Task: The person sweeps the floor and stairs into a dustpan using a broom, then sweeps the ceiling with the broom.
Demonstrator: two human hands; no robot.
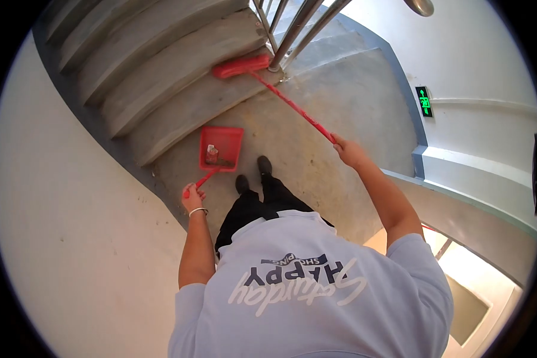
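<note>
Two-handed, clamps right fingers (339, 142) on the broom (241, 67), reaching to a step (215, 98) beside the railing (294, 36); clamps left fingers (198, 193) on the dustpan (230, 137), just ahead of the shoes (264, 165), with litter (212, 154) inside; best to sweep in short strokes, dustpan level.

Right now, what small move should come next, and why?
I'd probably draw the broom head down toward the dustpan: the head sits by the railing post, the right hand grips its handle, and the left hand holds the dustpan, with litter in it, on the landing.
</note>
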